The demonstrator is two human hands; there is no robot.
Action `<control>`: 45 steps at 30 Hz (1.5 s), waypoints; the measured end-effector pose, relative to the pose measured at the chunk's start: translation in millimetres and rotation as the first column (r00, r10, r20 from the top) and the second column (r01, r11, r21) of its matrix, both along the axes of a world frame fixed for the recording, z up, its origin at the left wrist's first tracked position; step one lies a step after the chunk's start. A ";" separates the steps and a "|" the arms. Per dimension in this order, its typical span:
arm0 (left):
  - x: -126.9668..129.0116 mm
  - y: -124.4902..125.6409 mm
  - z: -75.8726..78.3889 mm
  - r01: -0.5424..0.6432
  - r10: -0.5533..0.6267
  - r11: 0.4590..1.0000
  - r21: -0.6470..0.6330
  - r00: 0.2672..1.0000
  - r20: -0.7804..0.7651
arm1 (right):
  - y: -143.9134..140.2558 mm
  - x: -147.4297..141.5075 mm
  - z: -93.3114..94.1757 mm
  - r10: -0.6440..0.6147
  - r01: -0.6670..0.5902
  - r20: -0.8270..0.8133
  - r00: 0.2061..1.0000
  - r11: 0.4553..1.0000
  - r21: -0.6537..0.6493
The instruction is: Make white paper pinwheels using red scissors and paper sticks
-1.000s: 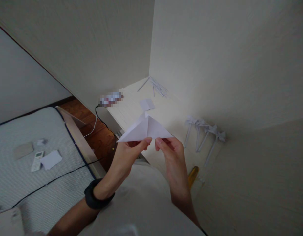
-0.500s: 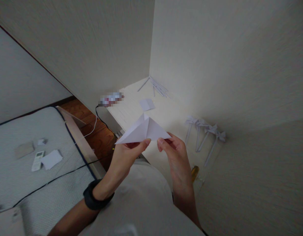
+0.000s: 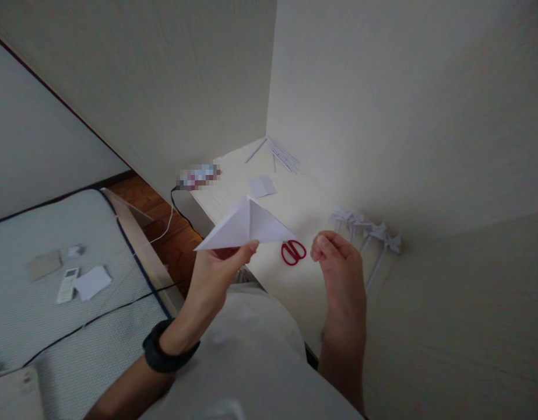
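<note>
A folded white paper (image 3: 229,229), triangular and creased down its middle, is held near the centre of the frame by the left hand (image 3: 218,274), its lower edge being gripped between the thumb and fingers that are mostly hidden beneath. A black band (image 3: 162,351) is worn at that hand's wrist. The right hand (image 3: 338,256) is held apart from the folded paper, right of centre, with its fingers curled closed against the thumb; whether anything small is gripped inside cannot be told. Between the two, red scissors (image 3: 294,251) are seen on the white table (image 3: 281,291), only their handles being shown. Paper bows (image 3: 374,229) on sticks are lined up just beyond the right hand. Above the folded paper, a creased paper square (image 3: 262,186) is laid, and thin paper sticks (image 3: 282,155) are gathered at the upper centre. At the left, a remote control (image 3: 68,286) is seen on the mattress (image 3: 76,227)
</note>
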State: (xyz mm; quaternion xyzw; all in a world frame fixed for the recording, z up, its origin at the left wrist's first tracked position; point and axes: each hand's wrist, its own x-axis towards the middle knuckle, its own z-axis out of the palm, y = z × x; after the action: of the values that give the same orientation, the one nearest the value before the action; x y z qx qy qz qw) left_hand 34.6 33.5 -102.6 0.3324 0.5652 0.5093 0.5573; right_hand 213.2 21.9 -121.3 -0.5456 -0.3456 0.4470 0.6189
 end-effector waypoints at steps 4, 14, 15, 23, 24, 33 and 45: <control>0.5 1.3 -5.6 0.006 -0.008 1.000 0.024 0.998 0.055 | -0.1 -6.3 4.3 0.080 -0.080 0.009 0.997 0.997 -0.009; 6.7 0.5 -4.1 0.076 -0.079 0.997 0.032 0.990 0.112 | -3.0 -44.2 11.3 0.181 -0.183 -0.088 0.980 0.983 -0.024; 6.9 0.8 -3.4 0.060 -0.062 0.998 0.029 0.992 0.114 | -3.0 -42.1 11.3 0.165 -0.168 -0.084 0.983 0.985 -0.026; 9.1 -0.1 -5.5 0.154 -0.155 0.988 0.015 0.977 0.144 | -4.7 -44.3 16.3 0.138 -0.144 -0.115 0.984 0.989 -0.044; 8.1 0.3 -6.4 0.142 -0.145 0.989 0.027 0.979 0.145 | -4.9 -44.8 16.5 0.138 -0.143 -0.117 0.984 0.989 -0.044; 6.6 0.9 -9.4 0.159 -0.168 0.985 0.069 0.974 0.152 | -4.7 -46.7 15.6 0.181 -0.190 -0.139 0.974 0.980 -0.055; 3.0 3.3 -10.3 0.324 -0.328 0.945 0.047 0.931 0.160 | -4.8 -47.2 12.3 0.189 -0.203 -0.176 0.966 0.977 -0.065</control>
State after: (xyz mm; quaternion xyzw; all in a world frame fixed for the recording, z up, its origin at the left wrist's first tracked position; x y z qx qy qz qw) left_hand 37.6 36.8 -112.9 0.3836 0.4488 0.4414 0.6758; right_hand 166.0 17.1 -109.0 -0.4941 -0.3252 0.5646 0.5756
